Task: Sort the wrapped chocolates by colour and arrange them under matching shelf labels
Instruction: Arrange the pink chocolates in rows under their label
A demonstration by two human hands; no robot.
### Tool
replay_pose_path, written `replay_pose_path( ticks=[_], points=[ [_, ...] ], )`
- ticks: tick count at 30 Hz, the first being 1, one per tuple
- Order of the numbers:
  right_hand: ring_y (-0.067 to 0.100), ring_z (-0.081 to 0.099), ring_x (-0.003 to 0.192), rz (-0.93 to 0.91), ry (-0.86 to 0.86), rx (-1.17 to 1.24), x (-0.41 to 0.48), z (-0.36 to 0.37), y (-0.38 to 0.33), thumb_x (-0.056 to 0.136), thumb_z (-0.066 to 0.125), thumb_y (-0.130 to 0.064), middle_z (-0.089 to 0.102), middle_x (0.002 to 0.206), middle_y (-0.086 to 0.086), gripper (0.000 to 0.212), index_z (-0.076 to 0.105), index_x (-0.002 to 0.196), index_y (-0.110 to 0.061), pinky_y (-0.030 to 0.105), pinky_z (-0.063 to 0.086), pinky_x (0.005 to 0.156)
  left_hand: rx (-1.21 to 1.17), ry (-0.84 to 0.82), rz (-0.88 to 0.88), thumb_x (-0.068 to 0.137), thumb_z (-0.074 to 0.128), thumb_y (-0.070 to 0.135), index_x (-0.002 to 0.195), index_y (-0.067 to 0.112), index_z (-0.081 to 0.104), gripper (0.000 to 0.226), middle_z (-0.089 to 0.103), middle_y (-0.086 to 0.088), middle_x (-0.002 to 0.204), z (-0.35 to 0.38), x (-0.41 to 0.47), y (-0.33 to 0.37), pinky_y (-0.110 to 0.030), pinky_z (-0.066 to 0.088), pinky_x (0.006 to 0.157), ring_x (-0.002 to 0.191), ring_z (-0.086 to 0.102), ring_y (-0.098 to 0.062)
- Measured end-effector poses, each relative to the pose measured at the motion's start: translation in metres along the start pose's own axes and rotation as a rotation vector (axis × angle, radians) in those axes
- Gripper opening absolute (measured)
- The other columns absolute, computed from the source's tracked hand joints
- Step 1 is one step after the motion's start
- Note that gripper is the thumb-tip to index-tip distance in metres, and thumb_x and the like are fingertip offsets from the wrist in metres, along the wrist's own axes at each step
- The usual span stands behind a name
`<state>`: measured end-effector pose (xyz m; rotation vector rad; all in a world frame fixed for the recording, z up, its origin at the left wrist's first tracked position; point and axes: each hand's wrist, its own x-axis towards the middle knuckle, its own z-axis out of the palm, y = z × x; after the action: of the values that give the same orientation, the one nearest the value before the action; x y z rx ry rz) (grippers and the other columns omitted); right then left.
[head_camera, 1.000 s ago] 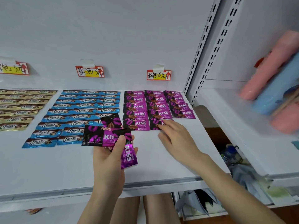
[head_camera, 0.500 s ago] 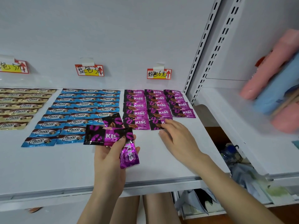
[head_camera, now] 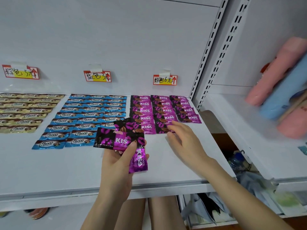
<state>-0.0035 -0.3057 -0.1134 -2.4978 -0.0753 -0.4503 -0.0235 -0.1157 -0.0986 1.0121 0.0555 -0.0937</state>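
My left hand holds a fan of purple KISS chocolates above the white shelf. My right hand rests fingers-down on the shelf, its fingertips touching the front purple KISS chocolate of the middle column. Rows of purple KISS chocolates lie under the right label. Blue Choco bars lie under the middle label. Gold Choco bars lie under the left label.
A slotted white upright bounds the shelf on the right. Beyond it another shelf carries pink and blue rolls. Bags and clutter lie below at the right. My knees show under the shelf's front edge.
My right hand slid a little toward the back, onto the front purple packet in the middle column. My left hand keeps its packets, almost still.
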Motion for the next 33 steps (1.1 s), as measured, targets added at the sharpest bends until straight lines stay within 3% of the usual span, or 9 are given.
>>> replay_pose_path(
  ticks=[3, 7, 10, 15, 21, 27, 31, 33],
  points=[
    [-0.005, 0.052, 0.096, 0.032, 0.071, 0.263, -0.004, -0.009, -0.015, 0.092, 0.054, -0.019, 0.059, 0.101, -0.017, 0.013, 0.062, 0.101, -0.024, -0.003, 0.034, 0.078, 0.017, -0.036, 0.000, 0.071, 0.061, 0.014, 0.117, 0.013, 0.056, 0.046, 0.070, -0.013, 0.101, 0.000, -0.002, 0.001, -0.038, 0.058, 0.059, 0.080, 0.069, -0.026],
    [-0.002, 0.059, 0.083, -0.042, 0.013, 0.471, -0.010, -0.021, -0.047, 0.087, 0.062, -0.019, 0.064, 0.083, -0.025, 0.020, 0.062, 0.086, -0.039, 0.010, 0.046, 0.069, 0.041, -0.099, -0.013, 0.071, 0.063, 0.013, 0.112, 0.013, 0.058, 0.042, 0.072, -0.010, 0.094, 0.005, -0.004, -0.001, -0.039, 0.059, 0.059, 0.075, 0.069, -0.023],
    [-0.001, 0.058, 0.076, -0.048, -0.073, 0.504, -0.010, -0.026, -0.059, 0.083, 0.066, -0.018, 0.064, 0.078, -0.017, 0.016, 0.063, 0.086, -0.034, 0.012, 0.045, 0.066, 0.068, -0.155, -0.004, 0.072, 0.062, 0.016, 0.108, 0.019, 0.060, 0.036, 0.073, -0.006, 0.093, 0.010, -0.007, -0.002, -0.036, 0.058, 0.056, 0.076, 0.070, -0.023],
    [-0.002, 0.054, 0.063, 0.014, -0.123, 0.571, -0.010, -0.031, -0.059, 0.083, 0.065, -0.011, 0.060, 0.063, -0.021, 0.015, 0.064, 0.078, -0.026, 0.011, 0.042, 0.060, 0.043, -0.113, -0.041, 0.077, 0.055, 0.031, 0.107, 0.023, 0.057, 0.031, 0.074, 0.000, 0.091, 0.012, -0.008, 0.000, -0.035, 0.056, 0.051, 0.079, 0.072, -0.021],
    [0.003, 0.056, 0.053, 0.131, -0.070, 0.707, -0.011, -0.035, -0.057, 0.084, 0.063, -0.011, 0.061, 0.061, -0.008, 0.008, 0.065, 0.081, -0.018, 0.016, 0.045, 0.049, 0.159, -0.189, -0.011, 0.075, 0.060, 0.029, 0.110, 0.028, 0.056, 0.035, 0.073, 0.002, 0.093, 0.014, -0.010, -0.001, -0.029, 0.055, 0.051, 0.082, 0.071, -0.018],
    [0.006, 0.065, 0.067, 0.219, -0.172, 0.835, -0.020, -0.032, -0.055, 0.079, 0.068, -0.014, 0.069, 0.068, -0.007, 0.019, 0.060, 0.096, -0.018, 0.018, 0.051, 0.059, 0.148, -0.150, 0.024, 0.080, 0.057, 0.025, 0.104, 0.029, 0.057, 0.025, 0.073, 0.000, 0.092, 0.017, -0.008, -0.007, -0.029, 0.055, 0.052, 0.081, 0.071, -0.019],
    [0.009, 0.067, 0.067, 0.365, -0.074, 0.925, -0.016, -0.038, -0.032, 0.085, 0.061, -0.008, 0.069, 0.068, -0.001, 0.015, 0.055, 0.096, -0.017, 0.020, 0.053, 0.060, 0.169, -0.135, -0.028, 0.084, 0.056, 0.023, 0.104, 0.022, 0.057, 0.020, 0.073, -0.003, 0.088, 0.017, -0.007, -0.013, -0.029, 0.055, 0.051, 0.078, 0.071, -0.021],
    [0.008, 0.066, 0.065, 0.411, -0.044, 0.837, -0.009, -0.052, -0.013, 0.089, 0.056, -0.011, 0.068, 0.075, 0.001, 0.012, 0.056, 0.094, -0.022, 0.017, 0.050, 0.057, 0.204, -0.135, -0.049, 0.082, 0.058, 0.025, 0.104, 0.018, 0.057, 0.023, 0.073, -0.007, 0.085, 0.017, -0.006, -0.014, -0.028, 0.055, 0.050, 0.077, 0.072, -0.023]
  ],
)
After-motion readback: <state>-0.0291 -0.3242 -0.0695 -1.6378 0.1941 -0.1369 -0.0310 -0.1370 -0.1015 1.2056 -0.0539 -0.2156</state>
